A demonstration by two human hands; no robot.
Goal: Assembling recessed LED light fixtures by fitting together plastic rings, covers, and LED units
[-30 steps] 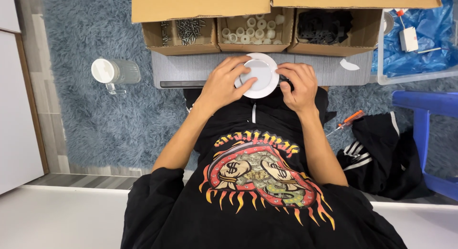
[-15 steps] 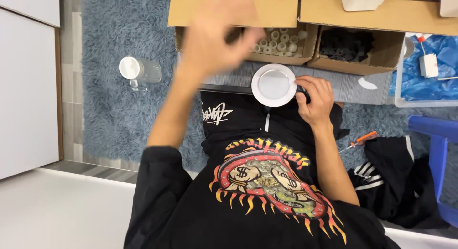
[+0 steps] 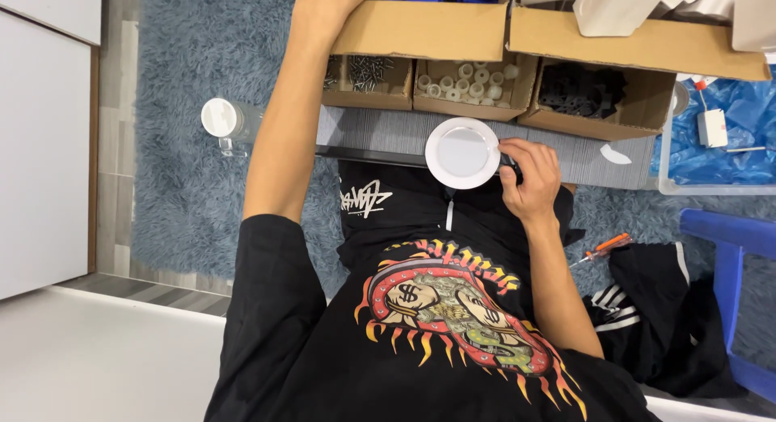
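My right hand (image 3: 527, 176) grips a white round disc-shaped fitting (image 3: 462, 153) by its right edge and holds it over the front of a grey ribbed board (image 3: 380, 131) above my lap. A small dark part shows between my fingers at the disc's rim. My left arm stretches up the left side of the view. My left hand (image 3: 327, 0) lies on top of the flap of a cardboard box (image 3: 420, 30) at the upper edge. Most of that hand is cut off by the frame, so its fingers cannot be seen.
Three open cardboard compartments sit behind the board: screws (image 3: 360, 70), white cylindrical pieces (image 3: 465, 81), black parts (image 3: 582, 89). A clear jar with a white lid (image 3: 222, 119) stands on the blue rug at left. An orange-handled screwdriver (image 3: 602, 246) and a blue stool (image 3: 731, 252) are at right.
My left hand has let go of the white disc and swung up to the cardboard box at the top. My right hand still holds the disc in the same place.
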